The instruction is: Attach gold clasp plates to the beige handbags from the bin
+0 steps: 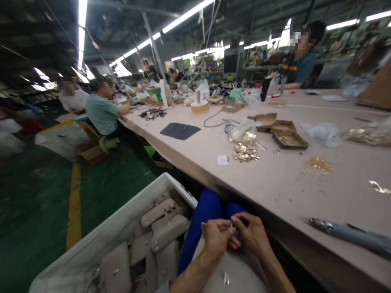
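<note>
- our left hand (216, 238) and right hand (253, 232) both pinch a small pale piece (233, 228), too blurry to name
- beige bag (241, 272) sits on our lap (209, 208), under them
- white bin (105, 236) right beside us

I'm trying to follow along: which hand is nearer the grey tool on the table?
Right. The right hand is to the left of the grey tool; the left hand is farther left, beyond the right hand.

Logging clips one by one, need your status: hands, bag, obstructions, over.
Left hand and right hand meeting over beige bag, grip too blurred to call. Bag on lap, metal fitting showing. White bin at left; nothing seen blocking hands.
</note>
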